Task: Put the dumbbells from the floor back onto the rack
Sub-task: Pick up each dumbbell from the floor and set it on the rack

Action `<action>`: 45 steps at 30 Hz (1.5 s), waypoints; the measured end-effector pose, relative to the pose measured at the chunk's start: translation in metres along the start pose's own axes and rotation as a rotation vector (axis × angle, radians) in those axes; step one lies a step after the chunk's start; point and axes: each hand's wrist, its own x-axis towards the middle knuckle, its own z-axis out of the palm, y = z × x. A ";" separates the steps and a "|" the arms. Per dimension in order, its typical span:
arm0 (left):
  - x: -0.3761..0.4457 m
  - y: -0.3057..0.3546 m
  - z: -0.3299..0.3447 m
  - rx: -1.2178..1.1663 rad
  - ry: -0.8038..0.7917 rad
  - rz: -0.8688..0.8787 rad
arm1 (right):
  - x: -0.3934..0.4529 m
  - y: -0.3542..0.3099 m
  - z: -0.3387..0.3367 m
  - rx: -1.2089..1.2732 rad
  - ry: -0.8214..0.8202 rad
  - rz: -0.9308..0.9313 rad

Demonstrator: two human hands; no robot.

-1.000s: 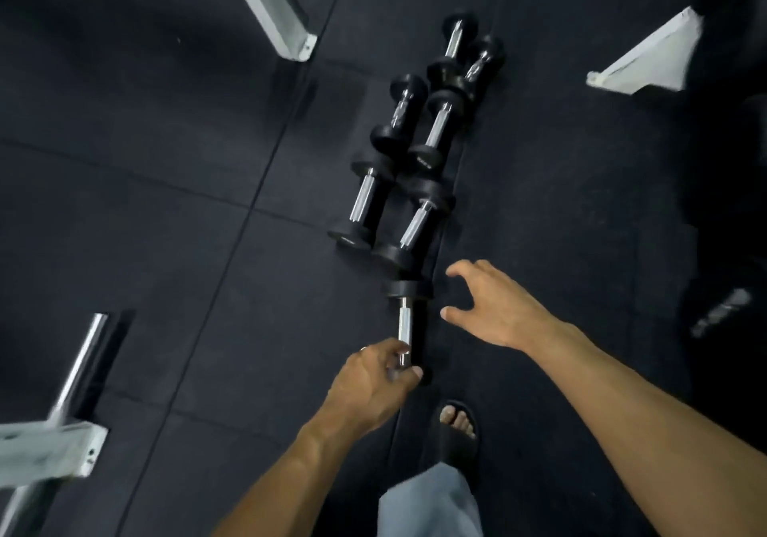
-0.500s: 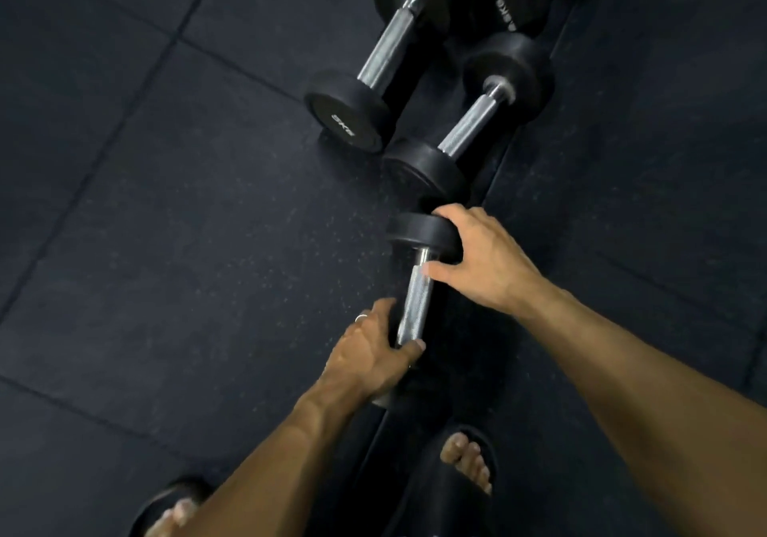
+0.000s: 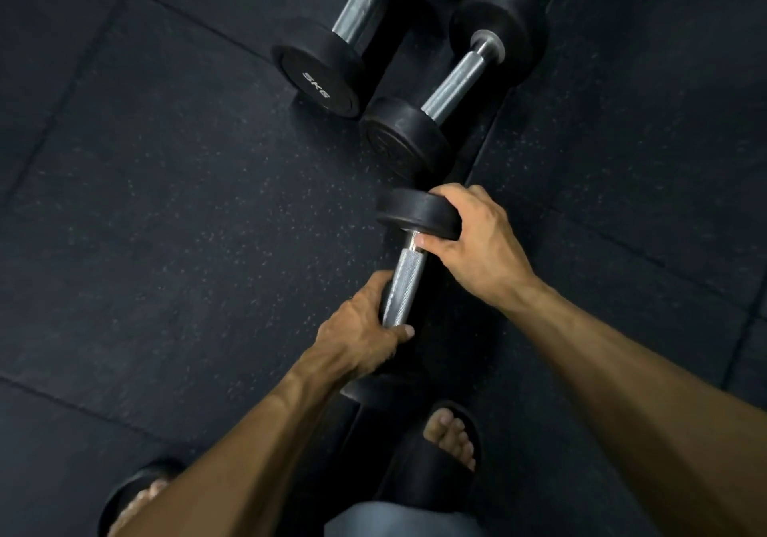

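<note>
my left hand (image 3: pixel 357 329) wraps the knurled handle of the nearest dumbbell (image 3: pixel 404 283); my right hand (image 3: pixel 473 241) clamps its far head. risk: as i judge it, a slip drops the near head onto my sandalled foot (image 3: pixel 450 437), or knocks the neighbouring dumbbell (image 3: pixel 452 88).

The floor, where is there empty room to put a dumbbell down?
The floor is bare left of the held dumbbell, and also right of the right hand. It is crowded ahead, where the 5kg dumbbell and its neighbour lie close, and below, by the feet.
</note>
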 end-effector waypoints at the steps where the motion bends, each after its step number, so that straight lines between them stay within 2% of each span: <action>1: -0.005 0.001 -0.001 0.017 -0.011 -0.001 | -0.006 -0.001 -0.002 0.004 0.010 0.007; 6: -0.046 0.020 -0.010 0.085 -0.045 0.017 | -0.040 -0.020 -0.027 0.037 0.060 0.039; 12: -0.111 0.070 -0.034 0.161 -0.063 0.104 | -0.085 -0.068 -0.094 0.078 0.149 0.044; 22: -0.257 0.216 -0.107 0.234 -0.090 0.409 | -0.172 -0.199 -0.264 0.115 0.421 0.033; 30: -0.402 0.339 -0.134 0.365 -0.136 0.641 | -0.296 -0.290 -0.399 0.114 0.715 0.058; 34: -0.467 0.392 -0.111 0.392 -0.210 0.733 | -0.366 -0.306 -0.460 0.086 0.810 0.089; 38: -0.516 0.431 -0.059 0.359 -0.295 0.764 | -0.439 -0.297 -0.514 0.034 0.860 0.138; 45: -0.574 0.486 0.089 0.479 -0.392 0.891 | -0.567 -0.211 -0.579 -0.015 0.945 0.259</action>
